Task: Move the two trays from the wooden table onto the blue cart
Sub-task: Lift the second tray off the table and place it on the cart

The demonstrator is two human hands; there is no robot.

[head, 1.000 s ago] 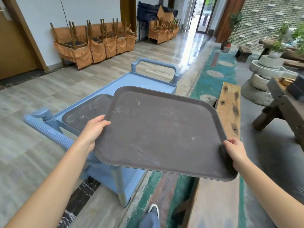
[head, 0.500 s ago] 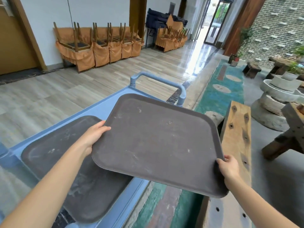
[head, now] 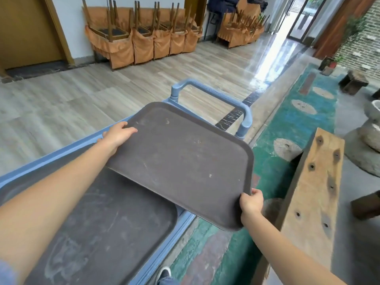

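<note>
I hold a dark brown tray (head: 185,161) level above the far half of the blue cart (head: 186,220). My left hand (head: 118,135) grips its far left edge. Its near right corner is held by my right hand (head: 251,203), and that corner overhangs the cart's right rim. A second dark tray (head: 102,233) lies flat on the cart's near half, partly under the held tray and under my left forearm. The cart's blue handle (head: 226,99) rises beyond the held tray.
A wooden bench (head: 314,192) runs along the right of the cart, across a green painted floor strip (head: 273,171). Stone basins (head: 372,132) stand at the far right. Stacked chairs with orange covers (head: 139,38) line the back wall. My shoe (head: 164,274) shows beside the cart.
I have stepped closer to the cart. The held tray has moved left and forward, from beside the cart to above its far half, overlapping the tray that lies there.
</note>
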